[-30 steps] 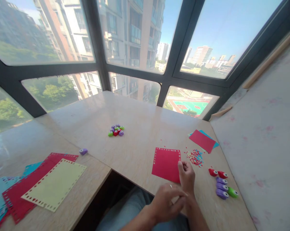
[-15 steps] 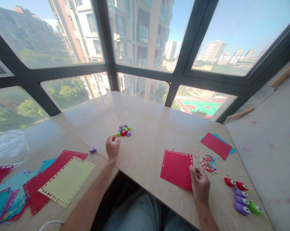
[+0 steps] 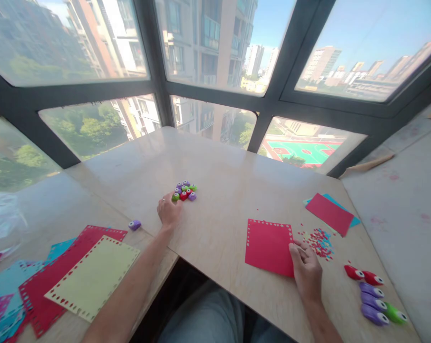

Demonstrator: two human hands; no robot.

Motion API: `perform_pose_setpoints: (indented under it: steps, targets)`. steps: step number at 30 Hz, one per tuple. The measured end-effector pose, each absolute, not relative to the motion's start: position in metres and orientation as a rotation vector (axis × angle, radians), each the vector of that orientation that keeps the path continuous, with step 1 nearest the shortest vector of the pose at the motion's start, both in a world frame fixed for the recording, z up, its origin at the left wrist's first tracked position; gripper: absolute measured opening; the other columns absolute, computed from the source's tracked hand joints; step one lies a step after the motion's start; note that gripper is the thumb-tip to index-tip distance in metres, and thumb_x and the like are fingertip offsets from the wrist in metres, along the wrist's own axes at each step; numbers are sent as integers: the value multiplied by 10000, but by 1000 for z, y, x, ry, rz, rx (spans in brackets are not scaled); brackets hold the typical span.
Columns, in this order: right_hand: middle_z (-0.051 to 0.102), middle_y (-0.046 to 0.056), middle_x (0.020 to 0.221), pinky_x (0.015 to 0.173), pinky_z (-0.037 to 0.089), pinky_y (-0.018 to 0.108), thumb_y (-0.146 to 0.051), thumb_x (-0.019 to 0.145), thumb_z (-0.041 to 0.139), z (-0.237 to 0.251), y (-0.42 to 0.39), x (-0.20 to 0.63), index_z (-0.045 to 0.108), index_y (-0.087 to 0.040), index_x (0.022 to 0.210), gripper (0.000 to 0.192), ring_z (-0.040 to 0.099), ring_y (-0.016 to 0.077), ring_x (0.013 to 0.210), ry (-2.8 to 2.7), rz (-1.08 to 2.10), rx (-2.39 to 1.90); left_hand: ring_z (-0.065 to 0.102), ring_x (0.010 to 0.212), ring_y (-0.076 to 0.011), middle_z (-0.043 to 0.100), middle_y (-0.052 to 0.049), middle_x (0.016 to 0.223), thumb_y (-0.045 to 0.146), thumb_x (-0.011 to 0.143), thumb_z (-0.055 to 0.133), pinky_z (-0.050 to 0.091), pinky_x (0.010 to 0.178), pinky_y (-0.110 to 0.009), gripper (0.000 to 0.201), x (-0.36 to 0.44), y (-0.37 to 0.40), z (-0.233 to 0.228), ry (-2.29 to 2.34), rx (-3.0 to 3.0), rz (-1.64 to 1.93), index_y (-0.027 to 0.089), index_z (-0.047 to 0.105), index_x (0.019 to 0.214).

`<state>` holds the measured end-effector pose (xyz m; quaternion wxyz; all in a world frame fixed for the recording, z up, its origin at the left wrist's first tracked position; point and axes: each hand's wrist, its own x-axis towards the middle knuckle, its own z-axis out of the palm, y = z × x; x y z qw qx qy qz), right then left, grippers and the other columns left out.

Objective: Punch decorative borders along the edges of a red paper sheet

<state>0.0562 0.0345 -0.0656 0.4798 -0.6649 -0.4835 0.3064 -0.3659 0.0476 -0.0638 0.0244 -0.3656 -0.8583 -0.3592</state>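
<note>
Right hand at the right edge of the red card, grip closed on it: thumb over the edge, fingers curled. Card lies on the desk, roughly square, so no marked long axis; small holes run along its far edge and part of both sides.

To the right of the card and nearer the body: six punches, reds, purples and one green. Just right of the card, past the knuckles: a heap of paper bits.

Well left of the card: yellow sheet, its edges punched, and past its far corner a lone purple punch.

Left hand out to the left of the card and beyond it, fingertips about a green punch. Cannot tell whether that grip has closed. The punch sits at the near left corner of the cluster of punches, straight ahead of the left fingers; its long axis is hard to read behind them. Left hand is clearly the nearer one; the right is well apart, across the card.
</note>
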Motion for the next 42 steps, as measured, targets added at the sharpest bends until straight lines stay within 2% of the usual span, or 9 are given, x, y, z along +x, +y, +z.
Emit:
perform_pose_setpoints:
  steps: [8, 13, 17, 21, 25, 30, 35, 40, 42]
  targets:
    - [707, 123, 898, 672, 499, 331, -593, 710, 628, -69, 77, 39, 629, -104, 1069, 607, 641, 235, 769, -1252, 813, -1512, 545, 1077, -311, 663, -114, 1112, 256, 826, 616, 414, 925, -415, 355, -362, 44, -67, -2635, -1202, -985, 155, 613, 1167]
    - [687, 62, 721, 631, 493, 318, -581, 747, 621, -67, 82, 40, 600, -107, 1130, 610, 622, 216, 674, -1260, 884, -1455, 538, 1068, -314, 646, -133, 1114, 315, 847, 614, 418, 919, -412, 351, -359, 43, -67, -2604, -1241, -922, 144, 624, 1153]
    - [705, 74, 774, 669, 506, 330, -593, 746, 625, -70, 82, 45, 592, -125, 1131, 607, 643, 230, 720, -1243, 908, -1424, 535, 1066, -331, 643, -150, 1103, 327, 853, 588, 422, 908, -429, 347, -358, 43, -70, -2558, -1288, -885, 134, 646, 1135]
    - [725, 102, 847, 741, 517, 361, -585, 745, 638, -73, 84, 46, 591, -134, 1131, 594, 666, 260, 810, -1267, 910, -1411, 570, 945, -298, 659, -148, 998, 380, 845, 593, 443, 883, -421, 341, -354, 39, -70, -2424, -1339, -1068, 119, 669, 1050]
    - [735, 113, 850, 698, 528, 367, -592, 745, 636, -72, 85, 45, 584, -132, 1144, 612, 677, 272, 787, -1268, 946, -1403, 560, 741, -220, 663, -115, 948, 456, 855, 584, 470, 791, -380, 388, -337, 33, -67, -2232, -1499, -1312, 120, 661, 1033]
    - [740, 125, 880, 700, 538, 375, -590, 755, 629, -71, 83, 44, 590, -137, 1124, 585, 690, 282, 814, -1283, 938, -1383, 571, 679, -173, 670, -60, 873, 502, 798, 653, 473, 647, -303, 405, -300, 31, -69, -2313, -1754, -1622, 160, 673, 1014]
    - [738, 137, 918, 760, 544, 402, -585, 746, 641, -73, 83, 44, 583, -143, 1116, 579, 692, 292, 868, -1266, 948, -1369, 586, 655, -154, 663, -30, 792, 432, 772, 706, 477, 626, -272, 363, -271, 35, -70, -2362, -1975, -1803, 165, 686, 1017]
    - [730, 129, 966, 787, 548, 393, -568, 722, 685, -72, 84, 44, 570, -156, 1134, 595, 689, 269, 886, -1188, 1036, -1289, 599, 697, -144, 683, -32, 845, 229, 813, 653, 475, 642, -253, 197, -250, 43, -72, -2151, -2342, -1717, 183, 684, 1001]
    - [727, 123, 985, 798, 549, 388, -548, 709, 706, -72, 85, 44, 568, -164, 1132, 587, 689, 255, 884, -1149, 1061, -1237, 607, 744, -147, 688, -40, 888, 141, 814, 609, 481, 669, -253, 209, -242, 48, -75, -2069, -2438, -1659, 186, 678, 1006]
